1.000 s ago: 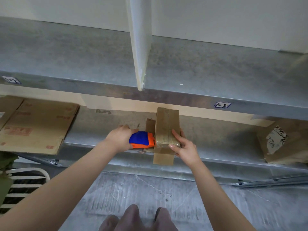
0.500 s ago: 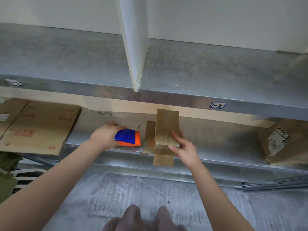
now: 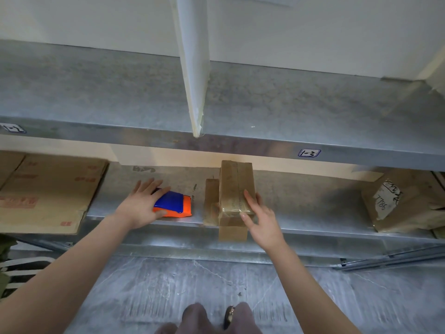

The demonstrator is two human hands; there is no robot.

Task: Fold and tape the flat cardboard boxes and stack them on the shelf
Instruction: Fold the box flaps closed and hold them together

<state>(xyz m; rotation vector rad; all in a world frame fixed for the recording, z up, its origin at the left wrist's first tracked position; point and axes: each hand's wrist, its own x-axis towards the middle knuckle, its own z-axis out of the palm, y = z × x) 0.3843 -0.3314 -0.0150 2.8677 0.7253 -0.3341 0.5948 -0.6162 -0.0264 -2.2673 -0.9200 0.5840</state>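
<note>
Touching one tape dispenser (image 3: 174,206), left hand (image 3: 140,208) spread, right hand (image 3: 261,220) flat against one taped box (image 3: 234,186)

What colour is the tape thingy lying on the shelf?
The tape dispenser is bright blue with an orange edge, seen best in the head view.

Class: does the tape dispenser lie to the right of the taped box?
No, the dispenser lies on the shelf left of the taped box.
</note>
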